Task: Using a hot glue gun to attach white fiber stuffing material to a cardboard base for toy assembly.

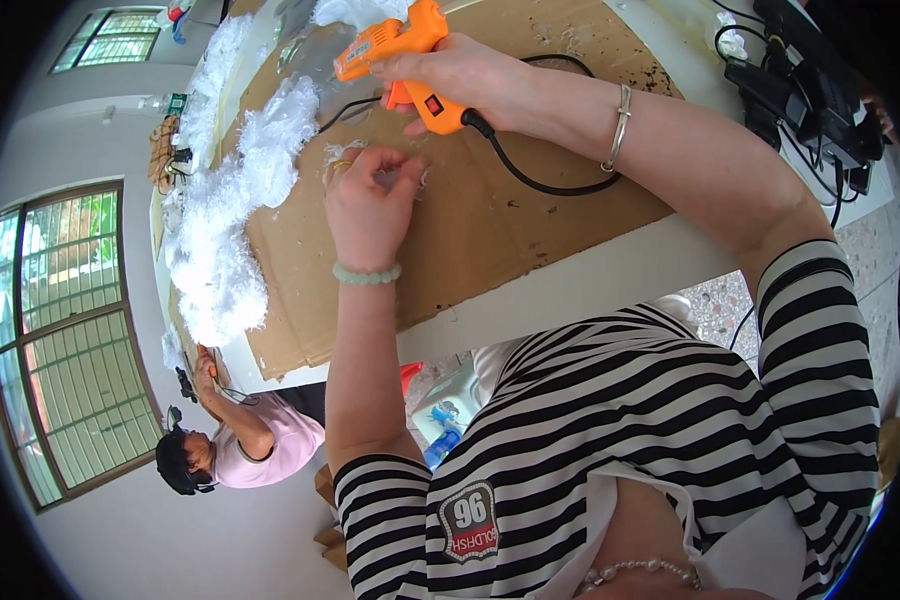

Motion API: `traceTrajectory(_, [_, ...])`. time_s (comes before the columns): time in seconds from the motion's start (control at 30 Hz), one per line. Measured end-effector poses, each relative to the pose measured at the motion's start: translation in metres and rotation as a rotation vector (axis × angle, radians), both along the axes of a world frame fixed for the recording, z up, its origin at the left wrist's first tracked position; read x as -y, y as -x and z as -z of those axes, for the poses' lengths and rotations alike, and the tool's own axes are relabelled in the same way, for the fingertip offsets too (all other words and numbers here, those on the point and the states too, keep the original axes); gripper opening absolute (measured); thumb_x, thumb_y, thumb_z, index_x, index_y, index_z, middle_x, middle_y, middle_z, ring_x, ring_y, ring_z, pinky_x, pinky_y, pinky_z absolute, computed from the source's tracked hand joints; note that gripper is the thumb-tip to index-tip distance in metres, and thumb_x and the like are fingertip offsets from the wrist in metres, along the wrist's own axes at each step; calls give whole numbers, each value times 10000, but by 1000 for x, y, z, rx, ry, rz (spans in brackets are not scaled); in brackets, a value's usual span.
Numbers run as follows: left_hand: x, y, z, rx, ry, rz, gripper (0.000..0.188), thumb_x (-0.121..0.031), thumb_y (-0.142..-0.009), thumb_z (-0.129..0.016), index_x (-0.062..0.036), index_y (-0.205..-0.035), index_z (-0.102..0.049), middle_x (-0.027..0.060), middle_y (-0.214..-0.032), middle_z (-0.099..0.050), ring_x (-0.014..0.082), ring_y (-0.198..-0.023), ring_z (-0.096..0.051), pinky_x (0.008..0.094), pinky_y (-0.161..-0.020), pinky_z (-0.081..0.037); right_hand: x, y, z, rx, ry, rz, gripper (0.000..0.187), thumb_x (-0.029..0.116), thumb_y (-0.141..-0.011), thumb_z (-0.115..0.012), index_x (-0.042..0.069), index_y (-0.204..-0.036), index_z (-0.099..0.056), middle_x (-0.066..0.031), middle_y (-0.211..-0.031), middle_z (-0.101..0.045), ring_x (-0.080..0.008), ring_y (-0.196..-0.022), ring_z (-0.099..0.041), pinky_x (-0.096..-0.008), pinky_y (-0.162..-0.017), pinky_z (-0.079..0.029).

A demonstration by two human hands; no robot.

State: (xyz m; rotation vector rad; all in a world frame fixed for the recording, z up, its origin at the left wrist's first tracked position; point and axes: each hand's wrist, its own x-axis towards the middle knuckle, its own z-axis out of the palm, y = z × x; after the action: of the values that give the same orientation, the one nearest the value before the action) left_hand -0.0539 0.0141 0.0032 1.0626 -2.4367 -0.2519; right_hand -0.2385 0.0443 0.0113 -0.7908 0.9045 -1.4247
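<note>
striped black-and-white shirt nearest; above it the left hand (368, 205) pinches a small white fluffy tuft (342, 152) on the brown cardboard sheet (490, 215). right hand (465, 80) wraps tight round an orange glue gun (400, 55), nozzle aimed left above the tuft; gluing step, seemingly, needing the nozzle lowered steadily.

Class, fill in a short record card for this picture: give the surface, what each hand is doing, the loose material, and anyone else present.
surface: sheet of cardboard lying on a white table
right hand: grips an orange glue gun with a black cord
left hand: pinches a small white tuft against the cardboard
loose material: heap of white fluffy fibre along the table's left side
other person: a co-worker in a pink top, at the far end of the table
</note>
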Motion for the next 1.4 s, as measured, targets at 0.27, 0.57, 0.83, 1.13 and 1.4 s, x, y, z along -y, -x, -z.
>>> traceTrajectory(0.27, [7, -9, 3, -214, -262, 47, 94, -16, -747, -689, -29, -837, -667, 50, -764, -625, 138, -694, -595, 267, -638, -474, -3, 2, -2, -53, -11, -19, 349, 293, -882, -605, 31, -1107, -553, -46, -912, -578, -121, -833, -563, -313, -650, -573])
traceTrajectory(0.57, [6, -41, -22, -377, -291, 10, 151, 8, -889, -558, -3, -1005, -655, 21, -911, -656, 85, -863, -581, 222, -764, -459, -2, 2, -2, -66, -18, -54, 371, 306, -873, -618, 22, -1100, -546, -53, -926, -575, -126, -828, -566, -313, -662, -575])
traceTrajectory(0.83, [-51, -54, -18, 4, 256, 130, 218, -46, -756, -672, -58, -973, -665, 75, -947, -657, 223, -870, -571, 339, -794, -433, -3, 2, -1, -101, -56, -39, 399, 323, -883, -607, 33, -1148, -536, -58, -945, -583, -126, -864, -580, -312, -685, -575])
traceTrajectory(1.13, [-48, -40, -16, 150, 188, 226, 279, -91, -756, -681, -24, -1023, -637, 98, -1073, -644, 273, -979, -589, 395, -878, -422, 1, -2, 5, -107, -37, -77, 370, 323, -898, -585, 43, -1138, -552, -55, -930, -591, -116, -862, -575, -306, -697, -572])
traceTrajectory(1.4, [-32, -75, -15, -748, -459, 30, 159, -89, -915, -550, 18, -1005, -626, 104, -1119, -643, 171, -1066, -568, 319, -941, -425, -2, -1, 2, -136, -71, -97, 376, 326, -901, -580, 43, -1146, -549, -50, -929, -590, -112, -879, -570, -304, -700, -573])
